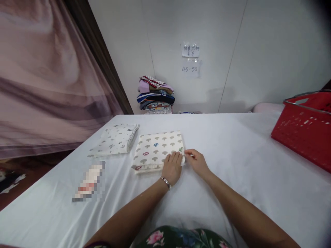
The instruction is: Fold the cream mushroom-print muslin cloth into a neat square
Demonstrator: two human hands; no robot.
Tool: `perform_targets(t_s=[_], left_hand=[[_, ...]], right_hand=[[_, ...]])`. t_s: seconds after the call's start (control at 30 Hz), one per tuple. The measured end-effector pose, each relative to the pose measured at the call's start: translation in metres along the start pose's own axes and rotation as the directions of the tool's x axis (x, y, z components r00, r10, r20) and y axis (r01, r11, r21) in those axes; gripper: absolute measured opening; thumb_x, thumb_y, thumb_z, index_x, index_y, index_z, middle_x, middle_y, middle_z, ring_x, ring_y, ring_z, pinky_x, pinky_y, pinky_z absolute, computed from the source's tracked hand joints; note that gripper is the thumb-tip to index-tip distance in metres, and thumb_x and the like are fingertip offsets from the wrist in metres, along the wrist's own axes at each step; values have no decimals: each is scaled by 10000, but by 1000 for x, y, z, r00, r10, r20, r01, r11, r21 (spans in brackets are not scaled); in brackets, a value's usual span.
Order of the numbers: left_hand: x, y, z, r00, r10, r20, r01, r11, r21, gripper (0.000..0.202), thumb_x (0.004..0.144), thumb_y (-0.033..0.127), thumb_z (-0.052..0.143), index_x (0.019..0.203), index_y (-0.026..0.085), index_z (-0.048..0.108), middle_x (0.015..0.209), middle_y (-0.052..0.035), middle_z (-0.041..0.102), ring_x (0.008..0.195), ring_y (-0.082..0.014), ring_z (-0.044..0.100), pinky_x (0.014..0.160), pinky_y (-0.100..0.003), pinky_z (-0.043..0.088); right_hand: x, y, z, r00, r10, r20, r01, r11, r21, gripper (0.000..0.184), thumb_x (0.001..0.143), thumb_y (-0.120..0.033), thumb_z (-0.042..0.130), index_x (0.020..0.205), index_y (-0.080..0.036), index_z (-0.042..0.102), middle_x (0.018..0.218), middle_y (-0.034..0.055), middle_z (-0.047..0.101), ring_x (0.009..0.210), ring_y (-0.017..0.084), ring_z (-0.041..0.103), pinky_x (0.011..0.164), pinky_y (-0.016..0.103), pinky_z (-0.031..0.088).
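Observation:
A folded white cloth (157, 146) printed with grey-brown mushrooms, plus a few blue, red and green ones, lies flat on the white-covered table. My left hand (172, 168), wearing a bracelet, rests open with its fingers laid on the cloth's near right corner. At the right edge of the same cloth, my right hand (198, 163) has its fingers drawn together, pinching the border; the exact grip is small to make out. Left of this cloth lies another folded white cloth (115, 139) with small grey prints.
The table's white cover (232, 148) has wrinkles near me. A red basket (305, 127) with a metal handle stands on the right. Several folded fabrics (156, 96) are piled by the back wall. A blurred-out flat item (89, 182) lies front left. A pink curtain (46, 75) hangs at left.

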State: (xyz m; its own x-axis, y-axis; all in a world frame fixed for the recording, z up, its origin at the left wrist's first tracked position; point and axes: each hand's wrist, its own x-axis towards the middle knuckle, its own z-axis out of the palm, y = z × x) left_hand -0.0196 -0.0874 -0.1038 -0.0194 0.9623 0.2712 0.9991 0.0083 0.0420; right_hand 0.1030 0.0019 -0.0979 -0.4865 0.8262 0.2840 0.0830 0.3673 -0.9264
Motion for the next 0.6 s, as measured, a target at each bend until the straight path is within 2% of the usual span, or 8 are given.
perform_targets(t_s=[0.1, 0.2, 0.27, 0.3, 0.4, 0.43, 0.5, 0.6], left_hand=[[3, 0, -7, 1000, -1, -17, 0, 998, -64, 485, 754, 177, 472, 1237, 127, 462, 1294, -128, 477, 1232, -269, 369, 1024, -465, 264], [5, -5, -20, 1000, 24, -10, -25, 987, -160, 419, 741, 219, 517, 1151, 134, 532, 1177, -124, 561, 1129, -264, 467, 972, -434, 343], [3, -13, -30, 999, 28, 23, -22, 980, -197, 364, 744, 236, 529, 1090, 131, 567, 1102, -126, 598, 1046, -254, 523, 923, -411, 394], [-1, -17, -35, 999, 27, 41, -18, 979, -205, 346, 748, 236, 531, 1075, 130, 572, 1086, -126, 605, 1028, -250, 534, 908, -406, 407], [-19, -31, -44, 995, 79, 57, -64, 974, -218, 391, 750, 219, 547, 1132, 138, 532, 1161, -122, 572, 1093, -243, 503, 930, -403, 396], [-26, -34, -45, 993, 106, 44, -94, 970, -225, 421, 749, 208, 552, 1164, 145, 507, 1199, -117, 550, 1131, -237, 477, 948, -400, 383], [-39, -40, -46, 989, 147, -1, -143, 957, -251, 424, 764, 197, 542, 1183, 161, 487, 1226, -101, 535, 1163, -217, 453, 968, -383, 367], [-51, -52, -48, 992, 107, -67, -122, 953, -279, 286, 826, 205, 469, 1103, 184, 538, 1107, -76, 605, 1068, -183, 524, 927, -358, 396]], right_hand=[[8, -32, 10, 977, -211, 35, 213, 973, -89, 229, 810, -263, 456, 972, -212, 610, 1041, 41, 610, 963, 162, 559, 857, 303, 441], [22, -58, 27, 950, -276, 143, 296, 944, -148, 311, 845, -311, 442, 1123, -224, 552, 1239, 47, 512, 1160, 165, 447, 987, 313, 351], [32, -58, 38, 942, -217, 256, 281, 927, -250, 421, 856, -386, 432, 1242, -221, 465, 1367, 55, 386, 1277, 184, 305, 1049, 353, 263], [36, -53, 42, 937, -148, 316, 254, 910, -329, 476, 857, -425, 425, 1284, -215, 422, 1405, 64, 327, 1311, 203, 236, 1065, 393, 216], [41, -27, 48, 893, 118, 434, 178, 793, -582, 543, 873, -497, 351, 1333, -209, 354, 1451, 84, 223, 1344, 247, 118, 1055, 507, 118], [41, -18, 49, 880, 161, 447, 185, 751, -634, 549, 882, -511, 315, 1340, -212, 340, 1461, 79, 195, 1348, 241, 93, 1052, 514, 106], [39, -5, 49, 869, 179, 461, 225, 689, -690, 576, 885, -541, 270, 1356, -213, 310, 1473, 65, 149, 1353, 224, 55, 1053, 503, 100], [34, 3, 48, 872, 167, 460, 257, 644, -721, 618, 879, -566, 243, 1380, -205, 263, 1478, 60, 126, 1353, 218, 40, 1055, 491, 103]])
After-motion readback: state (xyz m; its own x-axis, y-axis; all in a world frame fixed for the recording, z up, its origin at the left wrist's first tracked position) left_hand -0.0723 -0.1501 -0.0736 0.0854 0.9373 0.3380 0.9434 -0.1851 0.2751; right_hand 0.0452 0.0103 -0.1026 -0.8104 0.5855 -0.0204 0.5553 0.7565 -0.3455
